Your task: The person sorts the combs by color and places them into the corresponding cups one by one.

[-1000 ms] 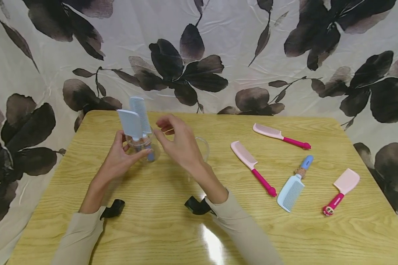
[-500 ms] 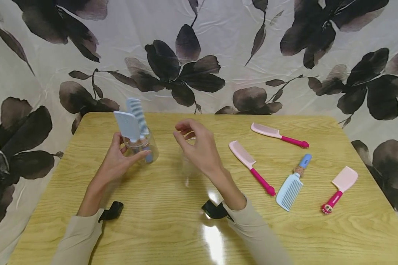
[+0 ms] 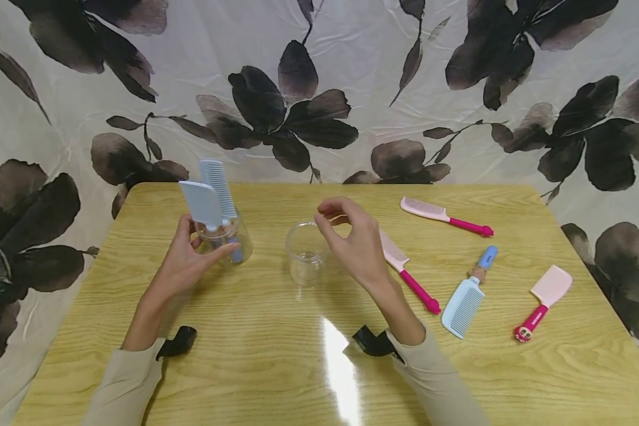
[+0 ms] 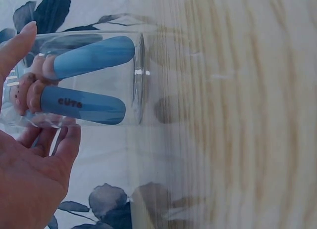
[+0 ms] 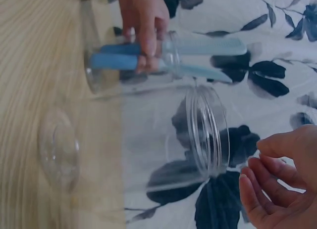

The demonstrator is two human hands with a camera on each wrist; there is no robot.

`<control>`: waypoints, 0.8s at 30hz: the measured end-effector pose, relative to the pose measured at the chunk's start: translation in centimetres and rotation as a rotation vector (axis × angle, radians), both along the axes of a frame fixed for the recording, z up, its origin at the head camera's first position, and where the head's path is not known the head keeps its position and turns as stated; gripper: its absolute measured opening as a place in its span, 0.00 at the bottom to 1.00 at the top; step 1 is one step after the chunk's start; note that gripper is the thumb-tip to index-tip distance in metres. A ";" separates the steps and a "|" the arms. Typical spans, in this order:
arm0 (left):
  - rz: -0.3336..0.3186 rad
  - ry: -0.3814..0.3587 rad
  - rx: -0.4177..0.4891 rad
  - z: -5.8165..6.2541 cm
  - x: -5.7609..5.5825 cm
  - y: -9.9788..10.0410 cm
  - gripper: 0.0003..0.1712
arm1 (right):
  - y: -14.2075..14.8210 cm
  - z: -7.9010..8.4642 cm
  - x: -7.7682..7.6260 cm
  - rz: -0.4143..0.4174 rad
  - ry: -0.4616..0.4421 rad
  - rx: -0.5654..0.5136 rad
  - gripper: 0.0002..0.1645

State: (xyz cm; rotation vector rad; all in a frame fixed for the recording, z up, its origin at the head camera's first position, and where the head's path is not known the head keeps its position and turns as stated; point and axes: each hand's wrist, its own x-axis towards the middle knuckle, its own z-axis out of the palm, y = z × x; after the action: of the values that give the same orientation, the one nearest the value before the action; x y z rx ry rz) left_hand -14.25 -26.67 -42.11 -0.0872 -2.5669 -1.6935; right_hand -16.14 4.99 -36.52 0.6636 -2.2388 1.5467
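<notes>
At the table's left, my left hand grips a clear jar, thumb across the front and fingers round the far side. Two light blue combs stand in it, one broad comb and one narrower comb, teeth ends up. Their blue handles show through the wall in the left wrist view. My right hand hovers beside a second clear jar, holding nothing, its fingers loosely bent. That jar stands upright with nothing seen inside; the right wrist view shows its threaded rim just short of the fingertips.
Right of my right hand lie a pink comb, partly covered by the hand, another pink comb farther back, a light blue comb and a wide pink comb. A floral cloth hangs behind the wooden table.
My right hand has moved right, from beside the combs in the left jar to past the second jar, which is now uncovered. The left hand keeps its hold on the jar.
</notes>
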 end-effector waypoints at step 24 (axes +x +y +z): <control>-0.020 -0.022 0.033 0.3 0.2 0.1 0.51 | 9.2 -2.7 0.2 -0.157 -0.097 0.074 0.10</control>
State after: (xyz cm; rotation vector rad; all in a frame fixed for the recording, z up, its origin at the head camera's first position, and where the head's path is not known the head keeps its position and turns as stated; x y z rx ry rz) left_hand -14.04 -26.56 -41.86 -0.0939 -2.5611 -1.7522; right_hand -15.96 14.23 -39.26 0.4295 -2.3668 1.4541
